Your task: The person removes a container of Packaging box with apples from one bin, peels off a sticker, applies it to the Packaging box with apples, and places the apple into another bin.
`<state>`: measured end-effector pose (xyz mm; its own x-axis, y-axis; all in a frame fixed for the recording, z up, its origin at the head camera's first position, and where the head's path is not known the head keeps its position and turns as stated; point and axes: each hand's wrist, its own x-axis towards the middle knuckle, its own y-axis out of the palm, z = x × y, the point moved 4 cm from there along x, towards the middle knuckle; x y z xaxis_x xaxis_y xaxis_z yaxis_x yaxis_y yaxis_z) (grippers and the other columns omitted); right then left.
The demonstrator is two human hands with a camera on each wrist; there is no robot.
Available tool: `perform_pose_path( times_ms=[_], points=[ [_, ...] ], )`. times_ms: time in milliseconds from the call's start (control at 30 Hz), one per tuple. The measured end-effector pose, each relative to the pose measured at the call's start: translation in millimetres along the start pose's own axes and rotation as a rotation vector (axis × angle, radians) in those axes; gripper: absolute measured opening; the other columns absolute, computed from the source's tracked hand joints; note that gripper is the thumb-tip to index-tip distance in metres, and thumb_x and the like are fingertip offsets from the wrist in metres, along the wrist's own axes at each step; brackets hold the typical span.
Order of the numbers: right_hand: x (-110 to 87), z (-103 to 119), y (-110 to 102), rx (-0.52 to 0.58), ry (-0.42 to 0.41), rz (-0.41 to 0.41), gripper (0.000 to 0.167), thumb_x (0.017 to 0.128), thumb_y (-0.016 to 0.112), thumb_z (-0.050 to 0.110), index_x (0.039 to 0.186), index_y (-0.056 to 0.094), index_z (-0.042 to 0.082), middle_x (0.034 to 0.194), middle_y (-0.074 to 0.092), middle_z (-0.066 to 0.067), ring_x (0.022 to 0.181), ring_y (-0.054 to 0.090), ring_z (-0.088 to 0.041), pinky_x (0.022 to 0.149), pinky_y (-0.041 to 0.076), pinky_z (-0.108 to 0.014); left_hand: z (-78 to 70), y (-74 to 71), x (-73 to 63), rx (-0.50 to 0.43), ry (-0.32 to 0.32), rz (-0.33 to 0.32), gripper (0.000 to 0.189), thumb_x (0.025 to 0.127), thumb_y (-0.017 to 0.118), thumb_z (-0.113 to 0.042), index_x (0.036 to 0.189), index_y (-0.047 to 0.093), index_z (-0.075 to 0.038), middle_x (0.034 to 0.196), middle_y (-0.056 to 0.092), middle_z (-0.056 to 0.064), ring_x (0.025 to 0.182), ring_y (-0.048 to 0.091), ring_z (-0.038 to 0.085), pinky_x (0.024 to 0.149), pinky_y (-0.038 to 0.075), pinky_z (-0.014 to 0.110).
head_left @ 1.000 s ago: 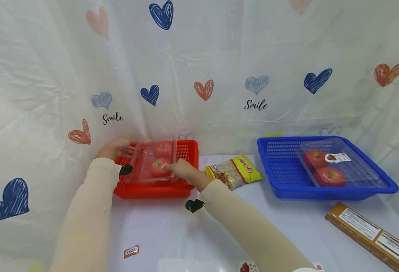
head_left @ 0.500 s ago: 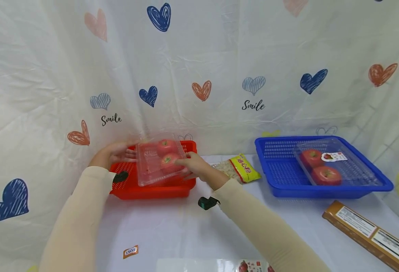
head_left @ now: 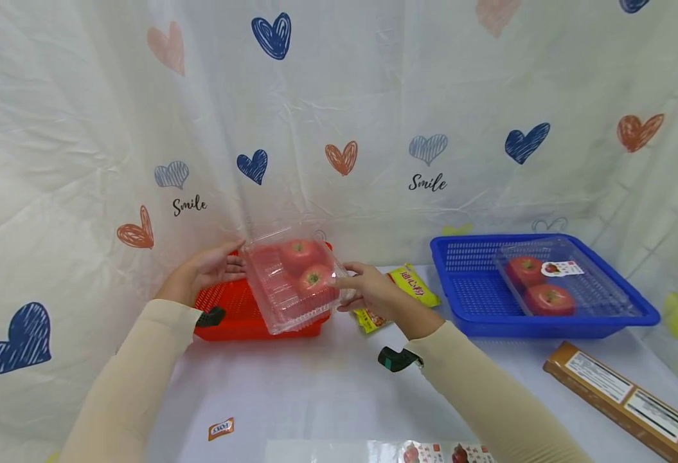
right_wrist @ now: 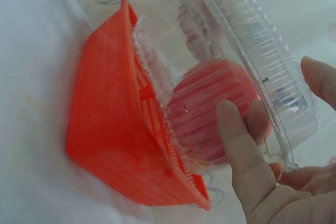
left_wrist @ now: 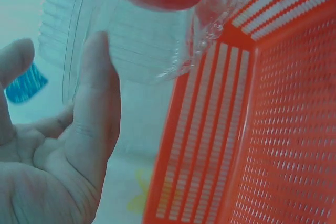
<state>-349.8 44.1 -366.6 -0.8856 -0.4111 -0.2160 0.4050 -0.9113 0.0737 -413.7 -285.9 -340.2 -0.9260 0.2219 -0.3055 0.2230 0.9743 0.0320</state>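
Observation:
A clear plastic clamshell box (head_left: 281, 283) with two red apples (head_left: 313, 280) inside is held tilted above the red basket (head_left: 234, 307). My right hand (head_left: 373, 292) grips its right side; in the right wrist view, fingers (right_wrist: 239, 153) lie along the ribbed wall beside an apple (right_wrist: 210, 108). At the box's left edge is my left hand (head_left: 211, 267), its fingers extended. The left wrist view shows one straight finger (left_wrist: 97, 87) right at the clear rim, with the thumb spread apart from it.
A blue basket (head_left: 460, 302) on the right holds another clear box (head_left: 599, 289) of apples. Between the baskets lies a yellow food packet (head_left: 414, 286). A long brown carton (head_left: 622, 395) lies front right, a small orange wrapper (head_left: 221, 429) front left, and a sticker strip (head_left: 385, 452) at the front edge.
The clamshell box has risen from the red basket and moved right toward me, tilting as it comes. My right hand has moved right with it; my left hand has stayed near its left edge.

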Motion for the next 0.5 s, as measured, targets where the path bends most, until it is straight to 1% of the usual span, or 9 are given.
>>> perform_pose_path(
  times_ms=[67, 133, 167, 233, 367, 500],
  points=[
    [-9.7, -1, -6, 0.006, -0.025, 0.042, 0.066, 0.091, 0.070, 0.023, 0.147, 0.038, 0.012, 0.126, 0.058, -0.017, 0.095, 0.067, -0.033, 0.084, 0.054, -0.047, 1.3, 6.3, -1.8, -0.007, 0.023, 0.030, 0.029, 0.101, 0.052, -0.036, 0.113, 0.047, -0.010, 0.097, 0.055, 0.010, 0.084, 0.059, 0.020, 0.083, 0.055, 0.033],
    [-18.1, -3, -11, 0.009, -0.050, 0.080, 0.066, 0.091, 0.069, 0.020, 0.148, 0.037, 0.011, 0.126, 0.058, -0.018, 0.097, 0.067, -0.033, 0.084, 0.054, -0.046, 2.9, 12.0, -4.2, -0.021, 0.038, 0.061, 0.024, 0.102, 0.052, -0.033, 0.103, 0.053, -0.009, 0.085, 0.056, 0.005, 0.077, 0.058, 0.017, 0.077, 0.055, 0.030],
    [-22.0, -4, -14, 0.008, -0.063, 0.095, 0.066, 0.091, 0.070, 0.018, 0.148, 0.037, 0.010, 0.126, 0.058, -0.018, 0.098, 0.067, -0.033, 0.084, 0.054, -0.046, 3.6, 15.1, -6.0, -0.032, 0.041, 0.074, 0.023, 0.102, 0.053, -0.032, 0.098, 0.056, -0.009, 0.081, 0.056, 0.003, 0.074, 0.057, 0.017, 0.075, 0.055, 0.030],
    [-30.3, -5, -19, -0.005, -0.084, 0.106, 0.068, 0.089, 0.071, 0.015, 0.148, 0.037, 0.011, 0.128, 0.056, -0.018, 0.100, 0.066, -0.033, 0.084, 0.054, -0.046, 5.6, 20.9, -10.2, -0.044, 0.045, 0.116, 0.024, 0.102, 0.052, -0.030, 0.093, 0.060, -0.009, 0.079, 0.058, 0.002, 0.072, 0.057, 0.016, 0.074, 0.055, 0.029],
    [-45.2, -7, -30, -0.041, -0.120, 0.112, 0.076, 0.085, 0.075, 0.013, 0.150, 0.035, 0.011, 0.132, 0.050, -0.018, 0.100, 0.064, -0.030, 0.084, 0.054, -0.046, 12.1, 34.0, -18.5, -0.061, 0.069, 0.209, 0.022, 0.103, 0.050, -0.027, 0.100, 0.063, -0.010, 0.083, 0.065, 0.004, 0.073, 0.060, 0.017, 0.075, 0.056, 0.030],
    [-57.8, -9, -40, -0.038, -0.145, 0.121, 0.077, 0.084, 0.076, 0.011, 0.149, 0.035, 0.008, 0.136, 0.046, -0.018, 0.105, 0.060, -0.031, 0.088, 0.051, -0.052, 21.4, 46.6, -23.7, -0.057, 0.091, 0.293, 0.023, 0.105, 0.045, -0.024, 0.104, 0.064, -0.011, 0.084, 0.068, 0.005, 0.072, 0.062, 0.017, 0.074, 0.057, 0.031]
  ],
)
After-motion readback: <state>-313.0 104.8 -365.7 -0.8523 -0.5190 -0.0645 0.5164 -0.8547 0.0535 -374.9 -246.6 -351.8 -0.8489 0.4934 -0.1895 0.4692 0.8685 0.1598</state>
